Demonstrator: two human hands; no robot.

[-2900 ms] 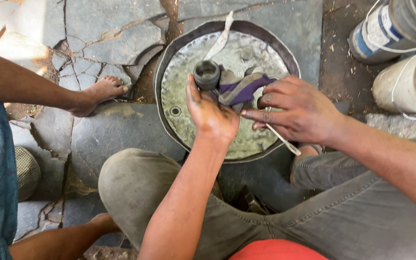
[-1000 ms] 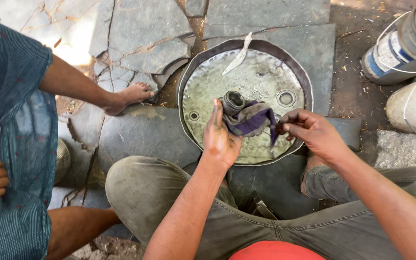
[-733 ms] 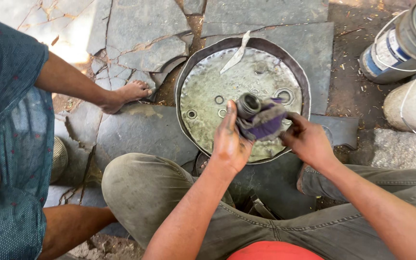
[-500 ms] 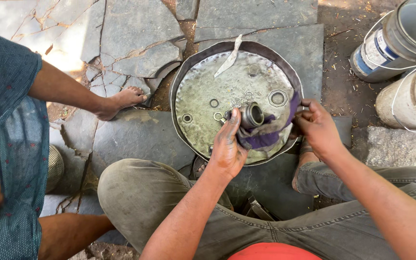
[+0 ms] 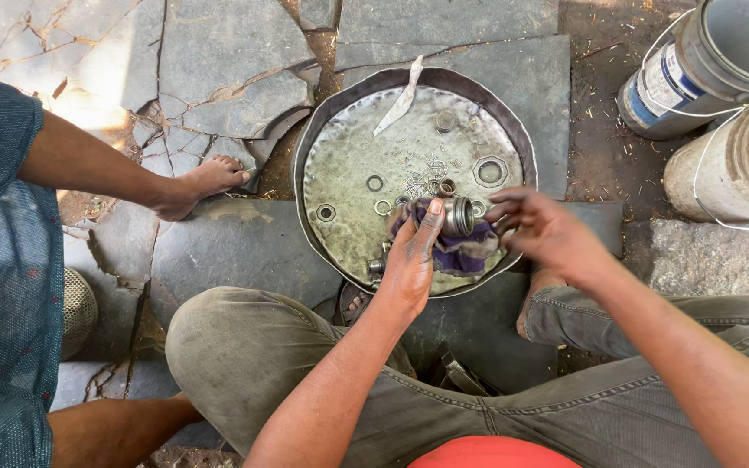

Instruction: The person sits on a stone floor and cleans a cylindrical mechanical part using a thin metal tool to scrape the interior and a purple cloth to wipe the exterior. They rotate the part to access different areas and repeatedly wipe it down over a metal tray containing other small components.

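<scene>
The left hand (image 5: pixel 411 260) holds a small metal cylinder (image 5: pixel 459 217) wrapped in a purple rag (image 5: pixel 470 251) — fingers curled under the cloth, the index finger laid straight up along the part's left side. That grip is closed on rag and cylinder together. The cylinder lies on its side, its long axis running roughly left to right, and its open, shiny end faces right, toward the right hand (image 5: pixel 543 230).

The right hand sits just beside that open end, near but apart from it. Its fingers are half spread and bent, fingertips pointing left at the part; the grip is loose and holds nothing that shows. So the part lies directly left of the right hand, on the line of its own axis, and the left hand is the one bearing it.

Both hands hang over the near right part of a round metal pan (image 5: pixel 331 173) set on the stone floor (image 5: pixel 218 251). Loose rings and a hex nut (image 5: pixel 489 172) lie scattered on the pan's bottom, beyond the cylinder. Another person's bare foot (image 5: pixel 205 182) rests on the stones left of the pan, well apart from the hands, and two buckets (image 5: pixel 721 165) stand at the far right.
</scene>
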